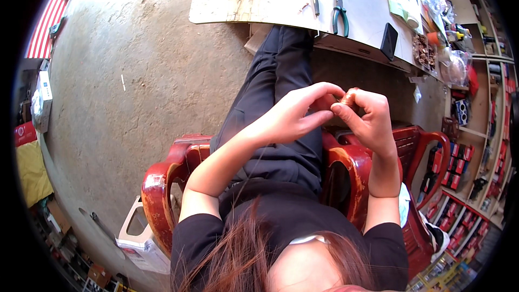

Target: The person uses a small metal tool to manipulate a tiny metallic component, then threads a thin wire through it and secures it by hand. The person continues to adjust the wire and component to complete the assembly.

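Note:
Above my lap, my right hand [372, 118] is closed, with thumb and bent forefinger pinching a small copper-coloured piece [348, 99]. The piece looks ridged like a coil, but its exact kind is too small to make out. On its other side is my left hand [300, 112], fingers curved and thumb apart from the forefinger. The left fingertips reach the copper-coloured piece; whether they grip any part of it is hidden.
Ahead stands a white table [281, 0] with pliers [339, 16], a screwdriver [315, 4], a dark phone [389, 41] and a bag of copper-coloured parts [424, 51]. A red wooden chair [158, 184] surrounds me. Stocked shelves [476, 124] line the right; a cardboard box [141, 238] sits lower left.

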The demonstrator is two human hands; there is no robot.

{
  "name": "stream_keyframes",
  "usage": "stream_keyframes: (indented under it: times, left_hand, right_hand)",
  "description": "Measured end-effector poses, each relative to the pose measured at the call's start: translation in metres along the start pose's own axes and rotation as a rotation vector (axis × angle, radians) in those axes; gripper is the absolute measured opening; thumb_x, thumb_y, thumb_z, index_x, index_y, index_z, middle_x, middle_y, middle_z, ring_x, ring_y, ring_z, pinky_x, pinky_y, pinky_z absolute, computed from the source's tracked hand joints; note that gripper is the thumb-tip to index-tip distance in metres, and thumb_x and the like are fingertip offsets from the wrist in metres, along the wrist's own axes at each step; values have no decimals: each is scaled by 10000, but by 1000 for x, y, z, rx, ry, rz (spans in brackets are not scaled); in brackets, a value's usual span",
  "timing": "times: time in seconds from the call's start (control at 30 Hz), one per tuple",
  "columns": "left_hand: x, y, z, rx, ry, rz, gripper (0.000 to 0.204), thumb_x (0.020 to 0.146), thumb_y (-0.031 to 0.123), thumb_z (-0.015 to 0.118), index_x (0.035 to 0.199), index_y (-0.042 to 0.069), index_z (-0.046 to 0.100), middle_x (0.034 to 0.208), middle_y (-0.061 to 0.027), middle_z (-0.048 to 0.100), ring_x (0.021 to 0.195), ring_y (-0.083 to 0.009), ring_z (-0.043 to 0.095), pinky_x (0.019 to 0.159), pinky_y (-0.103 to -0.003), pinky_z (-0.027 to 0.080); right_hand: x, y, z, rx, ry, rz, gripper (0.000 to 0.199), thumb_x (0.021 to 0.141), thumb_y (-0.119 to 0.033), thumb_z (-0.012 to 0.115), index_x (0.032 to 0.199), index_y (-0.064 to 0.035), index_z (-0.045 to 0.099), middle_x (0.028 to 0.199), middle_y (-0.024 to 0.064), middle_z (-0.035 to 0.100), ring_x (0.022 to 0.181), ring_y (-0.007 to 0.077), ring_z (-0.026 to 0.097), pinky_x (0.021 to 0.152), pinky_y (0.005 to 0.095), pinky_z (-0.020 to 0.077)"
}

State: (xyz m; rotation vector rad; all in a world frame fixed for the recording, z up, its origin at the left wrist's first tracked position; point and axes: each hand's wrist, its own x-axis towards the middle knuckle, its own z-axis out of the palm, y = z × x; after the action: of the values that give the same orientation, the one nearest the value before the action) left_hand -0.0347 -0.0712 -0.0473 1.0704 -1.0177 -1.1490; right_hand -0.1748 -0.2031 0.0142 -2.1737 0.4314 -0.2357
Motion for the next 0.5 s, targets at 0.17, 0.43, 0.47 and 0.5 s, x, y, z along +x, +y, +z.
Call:
stream_keyframes:
  times: [0.17,0.43,0.47,0.5]
  left_hand:
    - [-2,-3,-5,97,-10,-37,133,924,80,584,1028,3,613,847,-30,633,763,-108,583,723,-262,483]
    - [0,3,-9,148,-15,-50,94,924,68,573,964,-3,621,826,-27,628,750,-96,579,691,-248,478]
    - [0,2,-9,138,-10,-61,92,923,67,574,960,-3,621,823,-25,624,747,-95,575,690,-247,476]
    - [0,2,-9,128,-5,-72,90,922,67,575,957,-2,620,819,-24,619,745,-93,570,690,-246,474]
  right_hand:
    - [0,-4,-4,-11,38,25,256,848,-114,729,699,25,574,576,39,498,518,67,421,467,243,340]
    - [-2,2,-2,3,26,37,270,844,-137,739,708,29,575,564,41,494,510,75,415,465,246,339]
    - [-2,3,-2,7,13,43,274,844,-144,739,712,30,575,559,46,488,506,80,412,464,249,340]
    - [-3,3,-1,-14,-18,51,277,848,-153,737,715,29,575,554,52,477,503,86,409,464,253,342]
